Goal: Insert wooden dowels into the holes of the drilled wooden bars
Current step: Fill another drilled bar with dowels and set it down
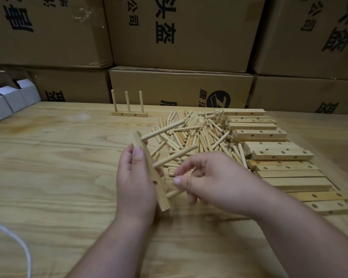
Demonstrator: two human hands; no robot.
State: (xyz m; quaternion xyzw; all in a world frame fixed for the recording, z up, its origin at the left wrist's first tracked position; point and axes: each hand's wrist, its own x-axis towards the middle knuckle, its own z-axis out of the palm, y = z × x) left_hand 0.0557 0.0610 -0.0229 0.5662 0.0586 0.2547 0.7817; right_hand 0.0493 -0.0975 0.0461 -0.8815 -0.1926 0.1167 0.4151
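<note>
while left hand [136, 177] grips the bar [149, 167], right hand [207, 182] pinches a dowel [174, 193].

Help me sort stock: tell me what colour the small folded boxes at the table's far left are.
White, or a pale grey-white, boxes, seen in the head view.

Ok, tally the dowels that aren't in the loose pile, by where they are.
Dowels upright in the back bar: 3
Dowels sticking out of the held bar in the left hand: 2
Dowel in the right hand: 1
Total: 6
</note>
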